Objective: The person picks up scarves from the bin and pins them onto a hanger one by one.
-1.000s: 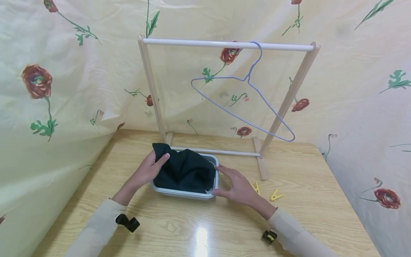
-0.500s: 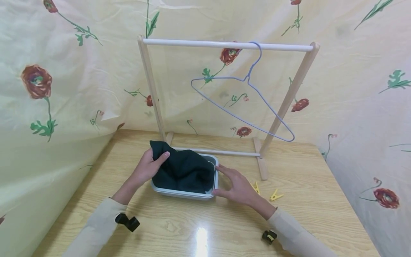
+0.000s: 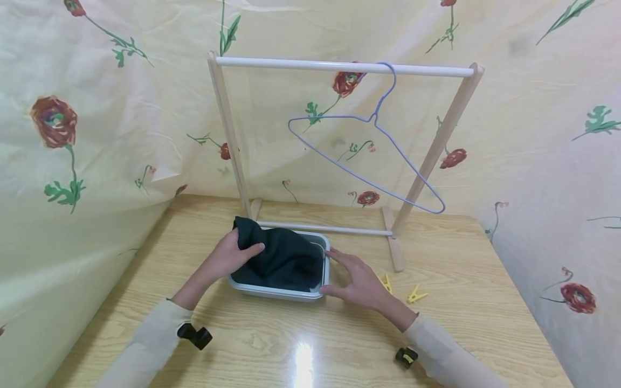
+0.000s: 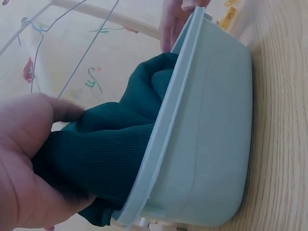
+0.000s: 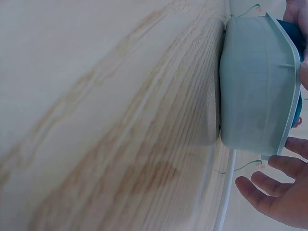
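A dark green ribbed cloth (image 3: pixel 286 261) lies bunched in a pale grey-green plastic basin (image 3: pixel 276 293), its left end raised over the rim. My left hand (image 3: pixel 228 256) grips that end, thumb on the near side and fingers behind. In the left wrist view, folds of the cloth (image 4: pixel 110 149) spill over the rim beside the left hand (image 4: pixel 29 163). My right hand (image 3: pixel 356 283) is at the basin's right side, thumb and fingertips spread along the rim. The right wrist view has these fingers (image 5: pixel 269 185) loosely extended, touching the edge of the basin (image 5: pixel 257 82).
Behind the basin stands a wooden rack with a white top bar (image 3: pixel 301 64). From it hangs a blue wire hanger (image 3: pixel 339 164), right of centre. Yellow clothespins (image 3: pixel 416 295) lie on the wooden table (image 3: pixel 271 345) beyond the right wrist. Floral sheeting (image 3: pixel 121 118) surrounds the table.
The left hand, gripping the cloth, first shifted slightly up and left, then came back down and right, its thumb now lower on the cloth. The right hand has stayed at the basin's rim.
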The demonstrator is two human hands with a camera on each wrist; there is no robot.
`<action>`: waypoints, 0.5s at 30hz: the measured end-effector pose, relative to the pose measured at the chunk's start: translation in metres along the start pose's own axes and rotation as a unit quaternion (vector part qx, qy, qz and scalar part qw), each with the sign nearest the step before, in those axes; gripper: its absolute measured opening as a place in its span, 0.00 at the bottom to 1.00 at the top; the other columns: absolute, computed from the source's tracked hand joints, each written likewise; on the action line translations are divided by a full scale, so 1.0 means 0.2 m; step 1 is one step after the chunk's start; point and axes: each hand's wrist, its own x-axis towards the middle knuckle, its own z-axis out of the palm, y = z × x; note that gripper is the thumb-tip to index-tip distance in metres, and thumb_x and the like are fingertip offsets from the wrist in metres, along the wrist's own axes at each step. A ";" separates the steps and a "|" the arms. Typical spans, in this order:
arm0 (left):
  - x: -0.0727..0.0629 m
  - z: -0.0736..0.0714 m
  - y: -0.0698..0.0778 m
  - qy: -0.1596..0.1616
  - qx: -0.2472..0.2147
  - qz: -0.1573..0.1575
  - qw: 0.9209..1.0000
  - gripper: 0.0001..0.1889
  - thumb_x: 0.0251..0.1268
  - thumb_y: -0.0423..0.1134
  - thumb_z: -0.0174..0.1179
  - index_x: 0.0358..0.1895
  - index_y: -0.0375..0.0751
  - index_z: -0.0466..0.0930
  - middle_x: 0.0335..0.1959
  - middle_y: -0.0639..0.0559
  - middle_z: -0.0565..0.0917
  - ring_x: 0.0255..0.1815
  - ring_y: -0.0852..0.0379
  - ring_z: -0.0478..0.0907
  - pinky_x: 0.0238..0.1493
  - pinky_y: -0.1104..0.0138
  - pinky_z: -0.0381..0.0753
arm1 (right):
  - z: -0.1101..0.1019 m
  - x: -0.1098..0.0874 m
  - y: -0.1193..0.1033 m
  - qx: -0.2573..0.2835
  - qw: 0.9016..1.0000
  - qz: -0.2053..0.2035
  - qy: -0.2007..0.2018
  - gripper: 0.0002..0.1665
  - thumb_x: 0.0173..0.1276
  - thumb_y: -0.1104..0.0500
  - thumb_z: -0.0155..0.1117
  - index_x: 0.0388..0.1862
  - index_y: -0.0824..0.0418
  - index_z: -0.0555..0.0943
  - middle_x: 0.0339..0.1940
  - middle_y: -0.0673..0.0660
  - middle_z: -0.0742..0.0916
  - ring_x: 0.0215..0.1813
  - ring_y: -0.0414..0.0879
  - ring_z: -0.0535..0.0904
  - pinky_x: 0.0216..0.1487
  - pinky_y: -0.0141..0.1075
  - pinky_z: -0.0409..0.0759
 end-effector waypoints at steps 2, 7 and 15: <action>0.00 0.01 0.00 -0.006 0.025 -0.001 1.000 0.39 0.68 0.52 0.67 0.70 0.29 0.62 0.61 0.33 0.75 0.56 0.40 0.74 0.55 0.51 0.76 | 0.00 0.00 0.00 0.001 1.000 0.000 -0.001 0.52 0.61 0.29 0.69 0.80 0.48 0.66 0.79 0.52 0.70 0.77 0.58 0.67 0.71 0.61 0.67; 0.00 0.04 -0.02 -0.012 0.070 0.015 0.997 0.45 0.58 0.52 0.76 0.68 0.30 0.60 0.58 0.32 0.77 0.53 0.42 0.76 0.54 0.50 0.79 | 0.00 0.00 0.00 0.002 1.000 0.000 0.000 0.53 0.61 0.29 0.69 0.80 0.48 0.66 0.79 0.51 0.70 0.77 0.58 0.67 0.71 0.61 0.67; 0.00 0.07 -0.03 0.008 0.090 0.038 0.995 0.28 0.59 0.36 0.73 0.56 0.31 0.69 0.45 0.37 0.82 0.41 0.46 0.79 0.47 0.54 0.81 | 0.00 0.00 0.00 -0.003 1.000 0.000 -0.001 0.53 0.60 0.29 0.69 0.79 0.49 0.67 0.79 0.52 0.70 0.77 0.58 0.67 0.71 0.61 0.67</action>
